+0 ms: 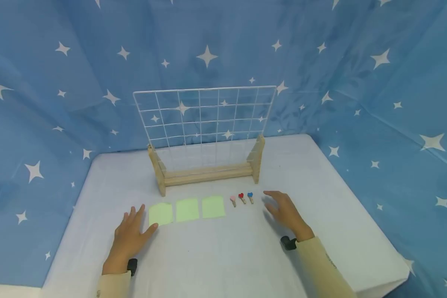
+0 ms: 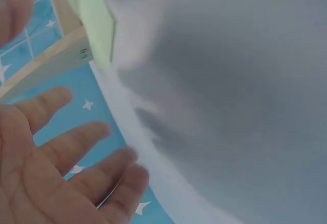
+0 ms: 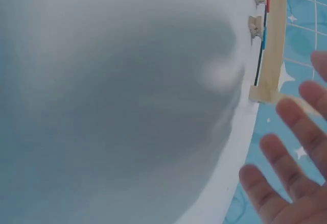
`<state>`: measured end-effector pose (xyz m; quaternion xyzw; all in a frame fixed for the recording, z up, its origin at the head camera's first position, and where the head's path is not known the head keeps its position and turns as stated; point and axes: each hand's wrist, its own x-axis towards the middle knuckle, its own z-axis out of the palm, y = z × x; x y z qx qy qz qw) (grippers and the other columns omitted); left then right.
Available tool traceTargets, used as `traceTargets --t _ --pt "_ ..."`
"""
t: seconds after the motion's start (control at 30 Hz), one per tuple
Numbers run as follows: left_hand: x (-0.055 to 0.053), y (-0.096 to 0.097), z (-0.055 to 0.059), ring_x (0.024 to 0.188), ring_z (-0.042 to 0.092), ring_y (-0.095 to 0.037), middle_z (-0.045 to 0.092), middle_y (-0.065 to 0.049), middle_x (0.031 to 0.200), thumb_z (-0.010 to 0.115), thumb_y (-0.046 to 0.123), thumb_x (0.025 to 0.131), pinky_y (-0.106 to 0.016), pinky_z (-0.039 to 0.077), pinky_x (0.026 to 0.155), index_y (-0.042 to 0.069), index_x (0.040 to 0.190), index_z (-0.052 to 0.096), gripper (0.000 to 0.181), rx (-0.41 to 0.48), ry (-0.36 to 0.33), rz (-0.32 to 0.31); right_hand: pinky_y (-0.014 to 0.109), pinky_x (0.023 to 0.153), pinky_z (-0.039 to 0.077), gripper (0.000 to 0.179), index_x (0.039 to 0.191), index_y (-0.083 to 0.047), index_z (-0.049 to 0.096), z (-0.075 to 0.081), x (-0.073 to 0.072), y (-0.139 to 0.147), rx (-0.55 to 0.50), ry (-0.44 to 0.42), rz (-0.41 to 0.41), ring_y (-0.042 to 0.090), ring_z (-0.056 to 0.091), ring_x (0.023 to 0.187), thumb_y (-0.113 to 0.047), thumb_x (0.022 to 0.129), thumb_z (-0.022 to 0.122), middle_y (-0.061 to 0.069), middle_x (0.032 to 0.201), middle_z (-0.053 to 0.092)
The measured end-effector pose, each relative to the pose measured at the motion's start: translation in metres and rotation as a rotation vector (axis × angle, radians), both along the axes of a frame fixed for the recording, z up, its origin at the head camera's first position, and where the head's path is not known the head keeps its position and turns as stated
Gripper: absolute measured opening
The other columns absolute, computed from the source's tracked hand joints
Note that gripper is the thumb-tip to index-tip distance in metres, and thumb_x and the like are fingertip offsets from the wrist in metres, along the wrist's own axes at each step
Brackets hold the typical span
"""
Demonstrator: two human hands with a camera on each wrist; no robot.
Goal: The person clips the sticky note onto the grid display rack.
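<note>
My left hand (image 1: 128, 238), fingers spread, hovers beside the leftmost of three pale green paper squares (image 1: 161, 213) laid in a row. The other squares, a middle one (image 1: 187, 209) and a right one (image 1: 213, 207), lie flat. To their right are three small wooden clothespins: one with a pink top (image 1: 233, 201), one with a red heart (image 1: 242, 198) and one with a blue heart (image 1: 250, 197). My right hand (image 1: 286, 211) is just right of the blue-heart clothespin, fingers relaxed and holding nothing. In the right wrist view its fingers (image 3: 294, 170) are apart.
Behind the papers stands a white wire grid (image 1: 208, 106) in a wooden stand (image 1: 208, 174), leaning back. A white cloth (image 1: 223, 256) covers the table. Blue star-patterned curtains (image 1: 97, 49) hang behind and at the sides.
</note>
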<state>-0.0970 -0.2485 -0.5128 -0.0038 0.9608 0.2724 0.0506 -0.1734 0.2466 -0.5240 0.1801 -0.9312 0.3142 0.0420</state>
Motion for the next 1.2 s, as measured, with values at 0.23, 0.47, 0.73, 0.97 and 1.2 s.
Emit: traceTargets --t 0.23,0.47,0.73,0.97,1.2 --pt "-0.015 -0.008 0.009 0.151 0.023 -0.066 0.024 -0.044 0.165 0.058 0.034 0.113 -0.080 0.026 0.120 -0.009 0.165 0.026 0.075 0.133 -0.090 -0.026 0.068 0.109 0.048 0.027 0.128 0.007 0.071 -0.002 -0.027 -0.010 -0.115 -0.001 0.129 0.051 0.063 0.126 0.007 0.101 0.069 0.027 0.129 0.071" --pt "-0.034 -0.010 0.008 0.143 0.041 -0.059 0.039 -0.042 0.157 0.059 0.031 0.113 -0.073 0.037 0.116 -0.010 0.162 0.035 0.068 0.187 -0.101 0.022 0.065 0.113 0.047 0.027 0.127 0.008 0.072 0.000 -0.050 -0.033 -0.229 -0.101 0.188 0.048 0.062 0.130 0.005 0.101 0.068 0.024 0.130 0.072" --pt "-0.050 -0.011 -0.004 0.130 0.054 -0.048 0.049 -0.037 0.148 0.066 0.029 0.108 -0.059 0.046 0.108 -0.009 0.158 0.043 0.066 0.282 -0.143 0.134 0.060 0.106 0.053 0.022 0.122 0.007 0.074 -0.009 -0.062 -0.048 -0.227 -0.141 0.238 0.043 0.066 0.119 0.003 0.100 0.072 0.022 0.123 0.073" --pt "-0.055 -0.017 -0.010 0.122 0.057 -0.047 0.058 -0.032 0.134 0.075 0.032 0.100 -0.061 0.046 0.102 -0.007 0.143 0.059 0.060 0.233 -0.143 0.197 0.050 0.104 0.053 0.028 0.123 0.003 0.077 -0.015 -0.076 -0.057 -0.170 -0.242 0.251 0.035 0.065 0.114 -0.008 0.097 0.079 0.018 0.121 0.074" --pt "-0.055 -0.020 -0.014 0.109 0.056 -0.041 0.061 -0.024 0.118 0.082 0.029 0.094 -0.051 0.044 0.091 -0.006 0.130 0.066 0.053 0.218 -0.126 0.223 0.064 0.106 0.035 0.025 0.113 -0.008 0.085 -0.017 -0.076 -0.071 -0.077 -0.287 0.160 0.027 0.057 0.114 -0.021 0.091 0.089 0.007 0.114 0.069"
